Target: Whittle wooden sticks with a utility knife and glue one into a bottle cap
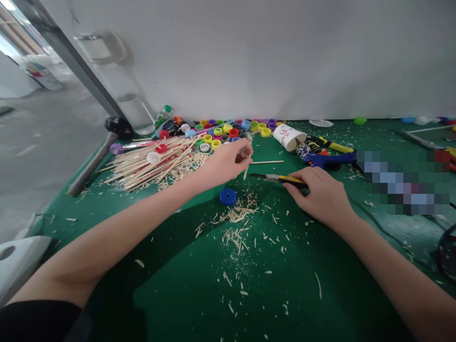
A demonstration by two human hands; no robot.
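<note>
Left hand (230,160), frame centre: fingers pinched on a short wooden stick (245,172). Right hand (320,194), right of centre: thumb and fingers closed round a utility knife (281,178), blade pointing left, near the stick. Blue cap (228,196) lies below the left hand, beside wood shavings (242,212).

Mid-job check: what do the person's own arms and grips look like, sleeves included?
Both grips, left hand and right hand, are bare, with no gloves showing. The left arm has a plain black sleeve at the picture's lower left corner; its forearm is uncovered. The right arm shows no sleeve in view. No watch or bracelet shows on either wrist.
</note>
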